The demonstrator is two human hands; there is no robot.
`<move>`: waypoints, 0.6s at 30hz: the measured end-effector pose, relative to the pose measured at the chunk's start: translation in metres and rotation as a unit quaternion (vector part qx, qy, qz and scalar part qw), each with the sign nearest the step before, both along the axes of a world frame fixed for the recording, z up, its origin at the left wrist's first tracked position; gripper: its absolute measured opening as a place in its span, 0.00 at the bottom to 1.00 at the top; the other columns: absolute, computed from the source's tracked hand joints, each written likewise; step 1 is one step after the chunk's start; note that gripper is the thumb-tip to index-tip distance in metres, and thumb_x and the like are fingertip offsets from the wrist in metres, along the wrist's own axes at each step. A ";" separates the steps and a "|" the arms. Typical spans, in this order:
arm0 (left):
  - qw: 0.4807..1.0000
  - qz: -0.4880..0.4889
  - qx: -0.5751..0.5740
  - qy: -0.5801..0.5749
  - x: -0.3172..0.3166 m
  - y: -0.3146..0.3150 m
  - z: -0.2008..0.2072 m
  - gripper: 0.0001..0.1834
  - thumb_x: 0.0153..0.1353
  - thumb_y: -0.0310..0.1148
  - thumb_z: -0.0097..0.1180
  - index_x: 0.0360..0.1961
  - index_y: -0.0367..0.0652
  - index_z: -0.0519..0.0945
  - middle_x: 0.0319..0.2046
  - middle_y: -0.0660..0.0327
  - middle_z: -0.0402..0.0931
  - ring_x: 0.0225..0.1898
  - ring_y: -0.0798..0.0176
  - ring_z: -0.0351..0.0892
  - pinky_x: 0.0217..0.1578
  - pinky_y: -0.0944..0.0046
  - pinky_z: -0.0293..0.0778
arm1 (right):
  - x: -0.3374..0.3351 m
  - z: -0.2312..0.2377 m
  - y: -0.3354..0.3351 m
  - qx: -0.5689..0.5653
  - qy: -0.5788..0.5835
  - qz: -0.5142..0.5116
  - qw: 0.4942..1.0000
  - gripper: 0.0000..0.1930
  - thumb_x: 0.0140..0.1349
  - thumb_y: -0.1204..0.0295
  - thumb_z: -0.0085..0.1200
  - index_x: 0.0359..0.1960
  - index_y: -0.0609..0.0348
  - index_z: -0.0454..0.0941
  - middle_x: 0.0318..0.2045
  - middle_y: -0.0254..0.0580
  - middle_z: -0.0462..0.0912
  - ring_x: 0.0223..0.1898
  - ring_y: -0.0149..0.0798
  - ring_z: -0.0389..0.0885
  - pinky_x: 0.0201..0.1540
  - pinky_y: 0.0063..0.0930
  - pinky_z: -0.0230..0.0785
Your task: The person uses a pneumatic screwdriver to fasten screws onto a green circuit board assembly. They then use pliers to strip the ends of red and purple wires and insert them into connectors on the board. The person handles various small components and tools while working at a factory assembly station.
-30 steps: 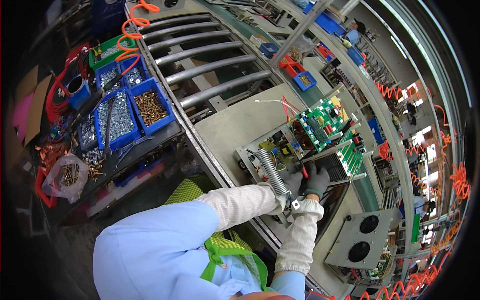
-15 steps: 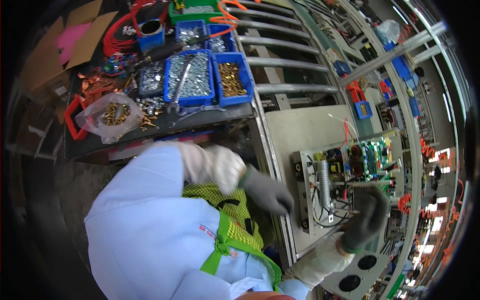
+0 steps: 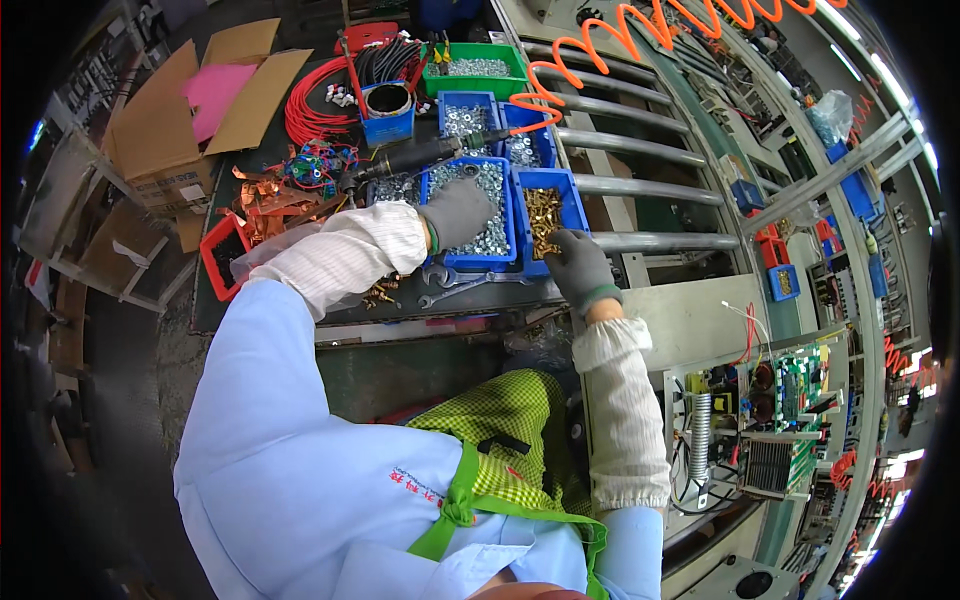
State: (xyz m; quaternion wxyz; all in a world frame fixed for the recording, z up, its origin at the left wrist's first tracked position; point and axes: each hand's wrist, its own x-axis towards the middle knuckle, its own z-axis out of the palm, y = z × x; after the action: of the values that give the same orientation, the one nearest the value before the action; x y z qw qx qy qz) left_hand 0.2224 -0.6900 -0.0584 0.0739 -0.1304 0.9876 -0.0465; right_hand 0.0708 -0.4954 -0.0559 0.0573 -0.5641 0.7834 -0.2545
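My left hand (image 3: 460,213), in a grey glove, is closed over the blue bin of silvery nuts or washers (image 3: 490,180). It covers the middle of a wrench (image 3: 470,170) lying across that bin; whether it grips the wrench or small parts is hidden. My right hand (image 3: 580,268), also gloved in grey, has its fingers curled down at the near edge of the blue bin of brass-coloured bolts (image 3: 542,212). What sits between those fingertips is too small to make out. A power screwdriver (image 3: 415,155) lies behind my left hand.
Another wrench (image 3: 465,287) lies by the bench's near edge. Copper pieces (image 3: 270,205), red cable (image 3: 310,105) and a green bin (image 3: 475,68) are further left and back. Metal rollers (image 3: 650,187) run to the right. An open electronic assembly (image 3: 770,400) stands at my right.
Both hands have moved from beside the electronic assembly to the parts bins, the left to the silvery parts and the right to the brass-coloured bolts. The view has shifted left.
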 end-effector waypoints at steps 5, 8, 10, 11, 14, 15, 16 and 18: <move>0.989 -0.024 0.123 0.084 0.006 -0.013 0.004 0.12 0.56 0.41 0.61 0.37 0.46 0.82 0.31 0.53 0.81 0.38 0.46 0.80 0.41 0.50 0.76 | -0.009 -0.029 -0.040 0.064 0.066 -0.020 0.996 0.13 0.57 0.73 0.51 0.44 0.52 0.80 0.43 0.49 0.81 0.42 0.56 0.80 0.45 0.46 0.73; 0.968 -0.045 0.166 0.181 0.014 -0.025 0.011 0.15 0.57 0.42 0.59 0.41 0.46 0.83 0.32 0.53 0.81 0.36 0.46 0.80 0.42 0.50 0.74 | -0.009 -0.037 -0.053 0.119 0.113 -0.028 0.986 0.11 0.59 0.73 0.47 0.41 0.50 0.80 0.40 0.48 0.81 0.41 0.55 0.80 0.44 0.47 0.73; 0.915 -0.030 0.259 0.307 0.025 -0.047 0.017 0.13 0.59 0.40 0.59 0.41 0.44 0.81 0.34 0.54 0.81 0.35 0.50 0.81 0.36 0.55 0.76 | -0.010 -0.040 -0.054 0.109 0.144 -0.024 0.983 0.10 0.59 0.73 0.47 0.40 0.50 0.80 0.38 0.47 0.82 0.41 0.54 0.81 0.43 0.48 0.73; 0.862 0.059 0.394 0.312 0.032 -0.058 0.019 0.13 0.59 0.39 0.58 0.40 0.43 0.81 0.32 0.54 0.81 0.35 0.51 0.81 0.37 0.58 0.77 | -0.010 -0.041 -0.053 0.113 0.137 -0.020 0.984 0.10 0.59 0.73 0.48 0.40 0.49 0.79 0.39 0.48 0.81 0.41 0.54 0.81 0.43 0.47 0.73; 0.672 0.207 0.641 0.308 0.057 -0.092 0.024 0.12 0.62 0.35 0.55 0.43 0.42 0.79 0.31 0.56 0.80 0.35 0.57 0.81 0.36 0.58 0.77 | -0.011 -0.042 -0.050 0.082 0.131 -0.016 0.988 0.10 0.58 0.74 0.49 0.41 0.49 0.77 0.41 0.49 0.80 0.41 0.53 0.81 0.42 0.47 0.74; 0.604 0.231 0.700 0.303 0.068 -0.099 0.025 0.11 0.63 0.33 0.53 0.45 0.42 0.78 0.32 0.57 0.79 0.35 0.60 0.80 0.35 0.57 0.77 | -0.011 -0.042 -0.049 0.084 0.136 -0.012 0.987 0.12 0.57 0.74 0.50 0.43 0.49 0.77 0.42 0.52 0.79 0.41 0.55 0.81 0.41 0.48 0.74; 0.770 0.092 0.534 0.338 0.077 -0.102 0.025 0.12 0.63 0.34 0.53 0.45 0.41 0.78 0.31 0.56 0.79 0.35 0.59 0.80 0.36 0.57 0.77 | -0.010 -0.041 -0.049 0.082 0.129 -0.018 0.988 0.13 0.57 0.75 0.50 0.44 0.49 0.77 0.41 0.53 0.78 0.41 0.56 0.80 0.41 0.49 0.74; 0.931 -0.178 0.104 0.302 0.086 -0.099 0.024 0.14 0.62 0.35 0.53 0.45 0.39 0.78 0.29 0.54 0.78 0.35 0.59 0.80 0.37 0.57 0.77 | -0.007 -0.038 -0.047 0.046 0.126 -0.030 0.991 0.15 0.56 0.76 0.51 0.46 0.49 0.77 0.41 0.55 0.78 0.41 0.58 0.80 0.41 0.50 0.74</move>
State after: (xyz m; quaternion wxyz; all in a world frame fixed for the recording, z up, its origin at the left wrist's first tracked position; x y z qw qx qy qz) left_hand 0.3081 -0.7891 -0.0344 -0.2240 0.0484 0.9697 0.0851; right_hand 0.0635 -0.5426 -0.0942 -0.0230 -0.5649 0.8117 -0.1467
